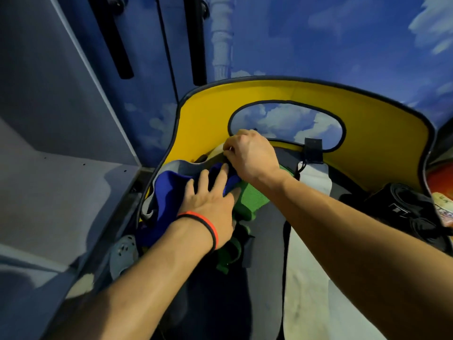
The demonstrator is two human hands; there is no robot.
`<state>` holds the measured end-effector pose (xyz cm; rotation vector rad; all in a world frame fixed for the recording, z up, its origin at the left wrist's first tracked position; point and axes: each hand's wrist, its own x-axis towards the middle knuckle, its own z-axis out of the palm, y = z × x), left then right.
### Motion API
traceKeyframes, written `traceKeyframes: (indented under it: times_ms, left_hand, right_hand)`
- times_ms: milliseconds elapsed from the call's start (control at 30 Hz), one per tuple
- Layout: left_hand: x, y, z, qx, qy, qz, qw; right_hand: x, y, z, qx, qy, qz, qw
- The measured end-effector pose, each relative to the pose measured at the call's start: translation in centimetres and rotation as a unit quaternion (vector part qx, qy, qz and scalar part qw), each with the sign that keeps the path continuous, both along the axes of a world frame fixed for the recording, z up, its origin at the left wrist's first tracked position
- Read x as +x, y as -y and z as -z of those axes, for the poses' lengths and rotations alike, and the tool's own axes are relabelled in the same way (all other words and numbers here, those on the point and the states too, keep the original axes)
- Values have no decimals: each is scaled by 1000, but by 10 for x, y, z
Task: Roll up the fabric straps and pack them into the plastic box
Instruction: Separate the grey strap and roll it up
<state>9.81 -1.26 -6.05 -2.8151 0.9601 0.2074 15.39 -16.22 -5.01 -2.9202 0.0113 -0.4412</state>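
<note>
Where blue strap point(169, 190) lies over green strap point(252, 197), pinned flat under left hand point(208, 200), fingers straight and spread, likely to stop the cloth sliding while right hand point(250, 155), fingers curled tight, pinches what seems the blue strap's far edge, probably to start a roll. Both heaped loose, not yet rolled, inside a yellow-lined fabric wall point(367, 143), with a pale strap point(316, 177) alongside and a black bundle point(404, 204) off to the right. No plastic box made out anywhere in view, so nothing confirmed packed.
</note>
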Motion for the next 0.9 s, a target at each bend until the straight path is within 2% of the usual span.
traceKeyframes:
  times_ms: [200,367,567,700,900]
  left_hand:
    - [4,-2,8,20,0,0,1000]
    - [10,-2,17,-1,-14,-24,1000]
    - [8,2,-3,47,-98,-35,993]
    - [4,1,-1,69,-97,-40,992]
    - [9,-1,2,61,-73,-53,994]
  right_hand:
    - [29,-12,0,-37,-56,-30,997]
    - [36,-17,2,-59,-46,-63,995]
    - [21,-10,-8,-8,89,-35,995]
    - [0,9,-32,59,161,6,985]
    - [-56,53,-50,162,139,93,973]
